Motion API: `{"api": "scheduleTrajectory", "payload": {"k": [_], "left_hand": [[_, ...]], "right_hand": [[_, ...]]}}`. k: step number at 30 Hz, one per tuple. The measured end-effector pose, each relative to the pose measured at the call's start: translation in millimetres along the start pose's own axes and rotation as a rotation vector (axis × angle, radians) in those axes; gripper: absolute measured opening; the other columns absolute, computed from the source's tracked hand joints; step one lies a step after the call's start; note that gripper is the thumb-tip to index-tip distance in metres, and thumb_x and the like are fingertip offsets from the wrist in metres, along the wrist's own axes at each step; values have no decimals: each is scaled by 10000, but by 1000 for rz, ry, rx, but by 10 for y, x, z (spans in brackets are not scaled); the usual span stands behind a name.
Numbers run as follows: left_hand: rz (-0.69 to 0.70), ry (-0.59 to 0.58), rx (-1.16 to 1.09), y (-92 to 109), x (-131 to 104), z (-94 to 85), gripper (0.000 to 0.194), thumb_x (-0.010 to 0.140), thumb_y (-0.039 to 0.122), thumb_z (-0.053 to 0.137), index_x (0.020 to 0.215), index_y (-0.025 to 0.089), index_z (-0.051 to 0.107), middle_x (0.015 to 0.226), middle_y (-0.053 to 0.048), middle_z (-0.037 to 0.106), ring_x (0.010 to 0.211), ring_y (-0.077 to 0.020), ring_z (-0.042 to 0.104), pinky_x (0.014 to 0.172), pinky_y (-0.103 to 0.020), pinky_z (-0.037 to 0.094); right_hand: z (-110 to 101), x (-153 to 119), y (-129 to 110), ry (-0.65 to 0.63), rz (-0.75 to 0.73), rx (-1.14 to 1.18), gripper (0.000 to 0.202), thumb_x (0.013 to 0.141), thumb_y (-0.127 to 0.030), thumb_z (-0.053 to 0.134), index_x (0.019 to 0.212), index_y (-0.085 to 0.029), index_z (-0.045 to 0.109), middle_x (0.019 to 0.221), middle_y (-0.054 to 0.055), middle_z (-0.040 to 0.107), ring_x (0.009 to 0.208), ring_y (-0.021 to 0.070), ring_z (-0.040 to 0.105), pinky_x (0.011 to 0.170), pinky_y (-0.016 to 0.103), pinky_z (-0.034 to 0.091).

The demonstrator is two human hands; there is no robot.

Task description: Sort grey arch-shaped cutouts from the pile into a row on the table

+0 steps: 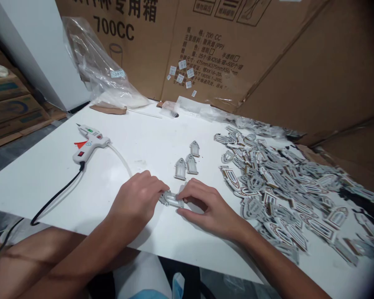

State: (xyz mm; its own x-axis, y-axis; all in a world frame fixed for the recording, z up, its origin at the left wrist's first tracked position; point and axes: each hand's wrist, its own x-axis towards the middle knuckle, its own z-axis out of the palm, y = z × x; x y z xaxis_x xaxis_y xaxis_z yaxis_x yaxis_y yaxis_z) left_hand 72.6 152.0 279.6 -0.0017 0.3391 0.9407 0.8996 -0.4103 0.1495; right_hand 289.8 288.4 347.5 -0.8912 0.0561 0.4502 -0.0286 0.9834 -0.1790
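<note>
- The left hand [137,199] is curled, and its fingertips pinch the left end of a small grey window-shaped piece [171,199].
- The right hand [205,207] is half closed and holds the right end of the same piece with thumb and fingers.
- This piece lies flat on the white table [43,174], near its front edge, between both hands.
- Three similar pieces [187,162] lie on the table just behind the held one.
- A big pile of pieces [283,187] covers the table to the right of the hands.
- A white glue gun [89,143] with a black cable [56,195] rests on the table, far left of the hands.
- Cardboard boxes [237,50] stand behind the table, with a plastic bag [96,66] leaning there.
</note>
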Motion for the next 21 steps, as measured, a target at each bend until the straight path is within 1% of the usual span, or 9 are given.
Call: {"api": "scheduleTrajectory", "payload": {"k": [2,4,6,8,10,13,15,17,21], "left_hand": [[-129,1,-69,-1,-1,-28,209,993,89,654,1079,226,787,866,-7,758,757,-184,653,701,-325,511],[-260,-30,-119,13,5,-59,198,980,130,692,1096,253,797,854,7,738,711,-159,652,689,-310,512],[-348,-61,-162,31,17,-83,175,973,165,708,1067,272,808,845,12,741,711,-155,676,701,-312,520],[-410,-51,-224,50,33,-96,153,966,194,723,1056,283,810,875,10,775,774,-170,721,732,-319,537],[-434,-42,-291,72,47,-98,144,961,206,730,1058,281,805,910,8,808,825,-182,747,773,-329,560],[-469,-66,-393,114,53,-78,127,959,208,730,1050,270,794,868,15,822,815,-185,751,803,-337,581],[-518,-50,-473,143,46,-52,124,964,229,737,1074,265,782,846,17,822,812,-186,753,778,-328,585],[-550,-34,-551,176,36,-20,127,965,257,755,1090,257,774,851,8,826,828,-193,764,747,-316,588],[-565,-53,-670,261,36,34,96,963,247,772,1057,243,785,886,-12,833,869,-195,790,770,-306,614]], "right_hand": [[3,2,1,-2,-4,-2,180,1020,-240,785,1184,-282,725,1012,22,637,945,217,605,835,370,473],[6,0,0,-11,10,3,193,1020,-250,787,1198,-285,720,1024,22,633,941,213,607,825,365,477],[7,-6,-1,-17,33,16,193,1021,-253,786,1201,-289,724,1091,33,629,969,212,616,823,361,489],[8,-13,-3,-13,49,20,175,1019,-248,789,1180,-290,733,1212,53,619,1030,218,629,854,368,504],[14,-15,-5,-16,44,25,139,1026,-244,781,1150,-288,738,1282,62,615,1059,219,637,863,370,511],[37,-4,-22,-18,27,66,159,1035,-257,777,1183,-294,732,1263,64,635,1068,224,642,861,375,517],[59,11,-46,35,32,94,209,1021,-270,800,1212,-300,722,1216,63,644,1053,229,628,856,383,511],[84,27,-77,116,44,119,213,1007,-288,817,1197,-302,723,1164,60,650,987,225,602,814,381,490],[125,47,-112,213,79,234,101,1019,-327,805,1108,-295,773,1120,58,644,932,213,580,777,373,462]]}}
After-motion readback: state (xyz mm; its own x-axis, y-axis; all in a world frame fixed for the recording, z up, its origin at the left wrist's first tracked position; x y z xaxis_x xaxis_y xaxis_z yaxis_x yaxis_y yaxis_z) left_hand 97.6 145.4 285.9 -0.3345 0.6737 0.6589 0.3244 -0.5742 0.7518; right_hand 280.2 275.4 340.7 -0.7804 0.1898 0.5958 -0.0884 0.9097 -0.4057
